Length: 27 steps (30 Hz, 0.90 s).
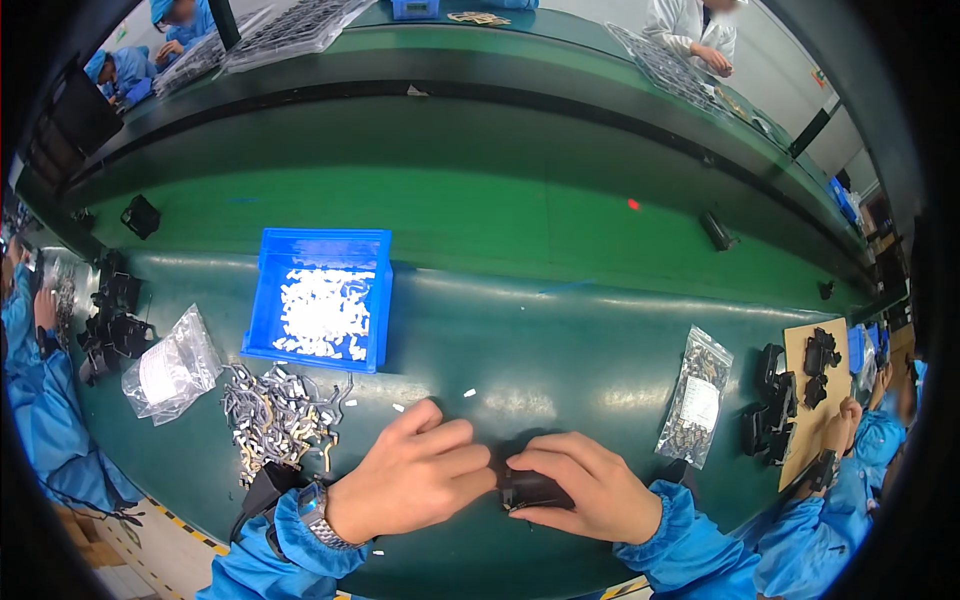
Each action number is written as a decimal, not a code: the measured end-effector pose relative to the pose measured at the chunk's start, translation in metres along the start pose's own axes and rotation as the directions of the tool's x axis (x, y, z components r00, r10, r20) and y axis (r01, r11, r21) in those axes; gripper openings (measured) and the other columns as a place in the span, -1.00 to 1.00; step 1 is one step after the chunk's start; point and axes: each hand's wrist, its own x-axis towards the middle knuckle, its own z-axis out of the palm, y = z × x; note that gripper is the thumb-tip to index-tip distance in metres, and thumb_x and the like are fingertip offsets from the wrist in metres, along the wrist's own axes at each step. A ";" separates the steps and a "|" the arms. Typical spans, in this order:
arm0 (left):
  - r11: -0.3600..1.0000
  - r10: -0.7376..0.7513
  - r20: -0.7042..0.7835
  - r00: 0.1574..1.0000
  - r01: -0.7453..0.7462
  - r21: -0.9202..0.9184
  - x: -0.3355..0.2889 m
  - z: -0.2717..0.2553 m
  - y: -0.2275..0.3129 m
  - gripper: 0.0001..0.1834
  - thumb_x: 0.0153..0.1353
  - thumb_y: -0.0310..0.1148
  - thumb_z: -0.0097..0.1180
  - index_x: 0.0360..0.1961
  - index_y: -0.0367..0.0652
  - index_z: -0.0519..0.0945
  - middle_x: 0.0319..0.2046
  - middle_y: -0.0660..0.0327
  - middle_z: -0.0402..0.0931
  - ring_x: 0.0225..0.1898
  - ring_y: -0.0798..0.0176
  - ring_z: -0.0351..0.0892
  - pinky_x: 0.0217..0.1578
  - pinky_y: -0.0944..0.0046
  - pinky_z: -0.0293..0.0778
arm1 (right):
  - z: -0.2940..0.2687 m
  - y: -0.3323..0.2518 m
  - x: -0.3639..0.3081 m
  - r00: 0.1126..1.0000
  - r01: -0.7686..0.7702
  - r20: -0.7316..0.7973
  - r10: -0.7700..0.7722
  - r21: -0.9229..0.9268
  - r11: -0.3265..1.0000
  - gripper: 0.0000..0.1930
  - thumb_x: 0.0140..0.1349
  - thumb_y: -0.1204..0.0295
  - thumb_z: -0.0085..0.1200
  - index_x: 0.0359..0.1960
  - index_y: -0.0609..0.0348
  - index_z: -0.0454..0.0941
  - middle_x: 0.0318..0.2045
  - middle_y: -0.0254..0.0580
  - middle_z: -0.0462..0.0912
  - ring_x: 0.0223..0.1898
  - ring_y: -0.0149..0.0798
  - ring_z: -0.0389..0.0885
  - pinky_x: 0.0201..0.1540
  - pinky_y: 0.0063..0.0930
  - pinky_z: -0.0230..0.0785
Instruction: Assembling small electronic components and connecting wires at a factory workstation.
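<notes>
My right hand (595, 485) is wrapped round a small black plastic housing (538, 491), holding it low over the bench in front of me. My left hand (420, 482) comes in from the other side with its fingers curled and its fingertips close against the housing's left end. Whatever those fingertips pinch, if anything, is hidden. Left of my left hand lies a loose pile of small bent metal and dark strips (280, 412). Beyond the pile stands a blue bin (382, 300) heaped with small white pieces (322, 312).
A clear bag (172, 368) lies at left; another, filled with small parts (696, 400), lies at right. Black housings cluster at left (115, 320) and right (768, 405), beside a cardboard sheet (795, 440). Co-workers in blue sleeves sit on both sides. A raised shelf (480, 110) spans the back.
</notes>
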 end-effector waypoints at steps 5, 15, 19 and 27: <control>0.999 -0.030 -0.114 0.993 0.033 0.023 0.003 0.002 0.002 -0.84 -0.17 -0.31 0.44 -0.46 0.12 0.78 -0.55 0.44 0.30 -0.41 0.33 0.39 -0.33 0.24 0.25 | 0.000 -0.001 0.000 1.000 -0.007 0.010 0.007 0.006 1.000 -0.39 0.16 0.30 0.54 0.23 0.13 0.59 0.09 -0.05 0.62 0.00 0.05 0.72 0.07 -0.16 0.65; 0.997 -0.064 -0.119 0.991 0.069 0.036 0.002 0.001 0.005 -0.80 -0.19 -0.34 0.46 -0.43 0.15 0.80 -0.58 0.45 0.27 -0.46 0.33 0.37 -0.37 0.24 0.21 | 0.001 -0.001 0.000 0.999 0.043 -0.012 -0.043 -0.029 0.999 -0.39 0.17 0.30 0.50 0.26 0.12 0.58 0.10 -0.06 0.62 -0.08 0.02 0.72 -0.01 -0.19 0.61; 0.989 -0.114 -0.195 0.974 0.130 0.069 0.005 -0.002 0.007 -0.80 -0.17 -0.36 0.47 -0.43 0.15 0.81 -0.60 0.47 0.27 -0.49 0.33 0.36 -0.37 0.24 0.21 | -0.003 -0.003 0.000 1.000 -0.008 0.004 0.008 -0.057 0.998 -0.38 0.13 0.27 0.52 0.25 0.06 0.60 0.11 -0.16 0.63 -0.06 -0.06 0.69 0.00 -0.23 0.55; 0.985 -0.093 -0.130 0.987 0.072 -0.158 0.010 -0.010 -0.001 -0.66 -0.07 -0.35 0.53 -0.17 0.11 0.85 -0.31 0.44 0.56 -0.33 0.32 0.55 -0.26 0.23 0.33 | -0.013 0.004 -0.002 0.998 0.032 0.058 -0.021 -0.208 0.977 -0.35 -0.01 0.20 0.56 0.21 -0.12 0.71 0.25 -0.43 0.54 0.26 -0.07 0.39 0.26 -0.05 0.23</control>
